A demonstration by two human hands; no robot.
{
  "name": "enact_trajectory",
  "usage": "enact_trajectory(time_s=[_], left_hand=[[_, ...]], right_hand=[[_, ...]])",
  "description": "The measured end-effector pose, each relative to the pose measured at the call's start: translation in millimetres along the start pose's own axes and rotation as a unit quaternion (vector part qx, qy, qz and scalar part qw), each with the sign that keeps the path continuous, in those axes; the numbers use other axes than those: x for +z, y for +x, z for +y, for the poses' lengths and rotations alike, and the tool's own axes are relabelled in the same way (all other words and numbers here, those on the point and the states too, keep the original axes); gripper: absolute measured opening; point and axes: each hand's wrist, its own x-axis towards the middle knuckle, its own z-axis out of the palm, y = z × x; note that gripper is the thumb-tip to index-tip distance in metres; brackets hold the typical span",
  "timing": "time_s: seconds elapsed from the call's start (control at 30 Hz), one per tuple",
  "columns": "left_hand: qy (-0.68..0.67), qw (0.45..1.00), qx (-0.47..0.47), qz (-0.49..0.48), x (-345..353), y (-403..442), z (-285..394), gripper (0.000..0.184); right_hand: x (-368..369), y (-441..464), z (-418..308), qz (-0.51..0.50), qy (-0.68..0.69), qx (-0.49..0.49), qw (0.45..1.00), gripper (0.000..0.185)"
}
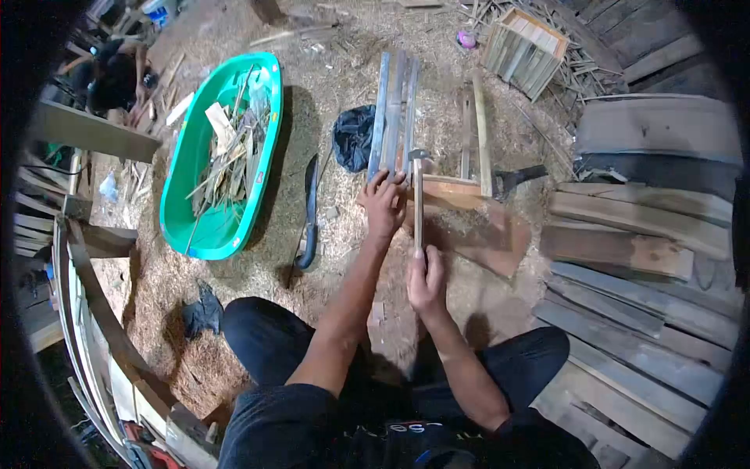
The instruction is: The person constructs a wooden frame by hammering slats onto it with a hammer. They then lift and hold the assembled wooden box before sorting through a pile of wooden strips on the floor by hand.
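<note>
Right hand (426, 280) wrapped round hammer (419, 207). Left hand (383, 205) apart from it, fingers at near end of slats (395, 113) on the ground (336, 227); any pinch, can't tell. Probably positioning for hammering; a blow would need slats steady, fingers clear.

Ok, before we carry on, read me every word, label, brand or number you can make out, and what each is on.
Nothing reads clearly enough to quote.
Dark shirt: pale lettering across the front, too blurred and distorted to read.
Green tub: small stickers on the rim, too small to read.
Hammer: no lettering that I can make out.
</note>
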Motion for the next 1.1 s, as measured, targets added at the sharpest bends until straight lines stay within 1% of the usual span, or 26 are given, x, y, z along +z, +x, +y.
enact_trajectory(time_s=[0.07,0.1,0.17,0.2,0.23,0.27,0.37,0.43,0.47,0.5,0.53,0.63,0.7,0.73,0.83,0.87,0.9,0.97,1.0,1.03,1.07,1.1], left_hand=[[-0.002,0.999,0.028,0.03,6.9,4.9,-5.2,0.023],[-0.004,0.998,0.042,0.035,8.1,0.3,-4.8,0.023],[-0.005,0.996,0.061,0.068,11.5,4.9,-5.1,0.022],[0.009,0.995,0.067,0.075,12.0,3.2,-6.1,0.018],[0.014,0.994,0.072,0.08,11.2,3.7,-6.3,0.018],[0.015,0.993,0.077,0.083,11.4,5.3,-4.7,0.018],[0.015,0.992,0.077,0.102,14.1,3.5,-3.6,0.016],[0.004,0.99,0.081,0.112,16.2,4.8,-4.5,0.016],[-0.005,0.988,0.084,0.126,21.4,4.3,-7.9,0.011],[-0.009,0.988,0.079,0.13,22.9,3.5,-7.1,0.011],[-0.012,0.988,0.075,0.136,24.6,4.7,-5.7,0.011],[-0.014,0.986,0.074,0.147,26.7,6.3,-7.7,0.012],[-0.012,0.986,0.078,0.148,29.3,5.8,-10.4,0.012],[-0.013,0.986,0.08,0.149,27.8,6.1,-9.9,0.013],[-0.022,0.989,0.064,0.132,26.3,3.0,-9.1,0.015],[-0.041,0.989,0.055,0.129,28.9,1.4,-10.6,0.018],[-0.026,0.989,0.058,0.132,30.3,0.2,-14.2,0.018],[-0.005,0.988,0.068,0.138,33.5,-1.5,-19.0,0.018],[-0.021,0.99,0.072,0.12,27.2,-2.0,-17.2,0.017],[-0.022,0.99,0.072,0.122,26.0,-2.5,-14.5,0.017],[-0.023,0.99,0.069,0.124,24.2,-2.6,-10.6,0.017],[-0.022,0.989,0.07,0.129,23.1,2.1,-8.3,0.017]], right_hand=[[20.2,19.8,12.5,0.0,0.094,0.03,0.995,0.023],[25.2,20.1,20.5,-0.005,0.134,0.048,0.99,0.023],[30.7,25.1,35.8,0.014,0.158,0.012,0.987,0.024],[11.4,19.5,5.0,-0.007,0.167,0.03,0.985,0.024],[0.2,13.7,-8.1,-0.022,0.176,0.054,0.983,0.025],[-5.9,3.7,3.8,-0.05,0.156,0.046,0.985,0.029],[-17.7,-9.6,-1.5,-0.048,0.063,0.029,0.996,0.031],[-19.3,-7.1,-19.5,-0.064,0.104,0.087,0.989,0.032],[-18.6,-5.7,-26.5,-0.071,0.123,0.118,0.983,0.033],[-15.3,-4.3,-28.8,-0.078,0.142,0.149,0.975,0.033],[-9.0,-1.8,-25.2,-0.067,0.14,0.097,0.983,0.033],[-4.2,-7.3,-27.8,-0.076,0.151,0.106,0.98,0.033],[11.8,-7.3,-22.2,-0.018,0.17,0.052,0.984,0.025],[12.5,-0.1,-26.6,-0.047,0.185,0.089,0.978,0.028],[24.1,30.5,-49.7,-0.02,0.245,0.084,0.966,0.031],[24.0,37.2,-55.9,-0.026,0.248,0.071,0.966,0.032],[23.8,46.3,-63.6,-0.029,0.253,0.051,0.966,0.033],[23.3,52.3,-58.7,-0.054,0.257,-0.007,0.965,0.036],[17.2,48.3,-46.4,-0.077,0.252,-0.039,0.964,0.038],[7.0,42.3,-41.6,-0.102,0.243,-0.069,0.962,0.04],[-7.9,29.6,-42.5,-0.122,0.177,-0.033,0.976,0.037],[-17.4,24.6,-46.9,-0.139,0.179,-0.011,0.974,0.039]])
